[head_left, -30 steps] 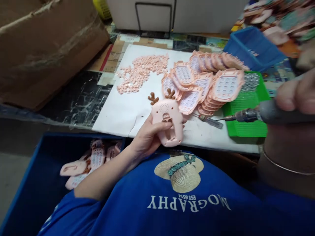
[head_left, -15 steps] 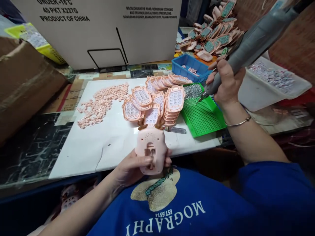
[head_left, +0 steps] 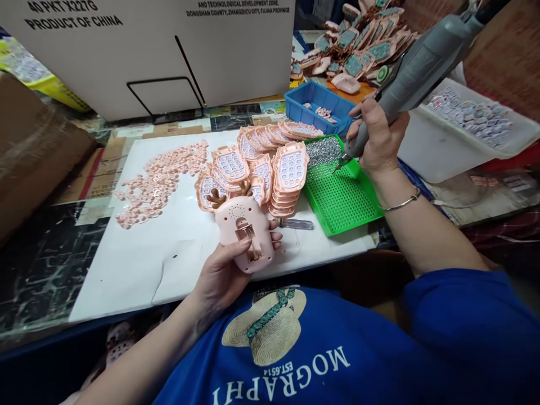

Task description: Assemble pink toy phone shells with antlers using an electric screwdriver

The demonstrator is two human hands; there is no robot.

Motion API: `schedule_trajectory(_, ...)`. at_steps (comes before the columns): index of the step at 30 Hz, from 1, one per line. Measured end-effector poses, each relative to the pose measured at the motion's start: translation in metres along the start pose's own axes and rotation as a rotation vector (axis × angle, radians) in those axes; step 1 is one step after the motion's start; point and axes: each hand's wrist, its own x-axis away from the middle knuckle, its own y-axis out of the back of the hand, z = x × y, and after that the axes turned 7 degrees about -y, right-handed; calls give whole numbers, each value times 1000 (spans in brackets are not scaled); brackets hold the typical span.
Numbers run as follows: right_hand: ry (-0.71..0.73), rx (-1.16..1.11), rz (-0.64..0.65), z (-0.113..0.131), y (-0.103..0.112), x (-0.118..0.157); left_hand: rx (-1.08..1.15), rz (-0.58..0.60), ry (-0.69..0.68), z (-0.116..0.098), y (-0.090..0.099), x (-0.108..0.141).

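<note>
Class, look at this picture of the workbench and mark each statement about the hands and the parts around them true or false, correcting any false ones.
1. The left hand holds a pink toy phone with brown antlers. True.
2. The right hand holds a hammer. False: it grips a grey electric screwdriver.
3. The screwdriver's tip is over the green tray. True.
4. The pink keypad shells lie inside the blue bin. False: they are stacked on the white sheet.
</note>
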Motion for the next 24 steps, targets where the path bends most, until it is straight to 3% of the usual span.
schedule_trajectory(4,-36,135,0,2,3,2,-1,-34,-1,0,1,1)
schedule_trajectory(13,-53,187,13,5,5,2,54,-84,-37,1,5,3)
schedule_trajectory(18,-10,152,23,3,2,4,60,-113,-74,0,7,5)
schedule_trajectory(24,-3,75,-57,10,-3,-1,65,-175,-87,-2,6,7)
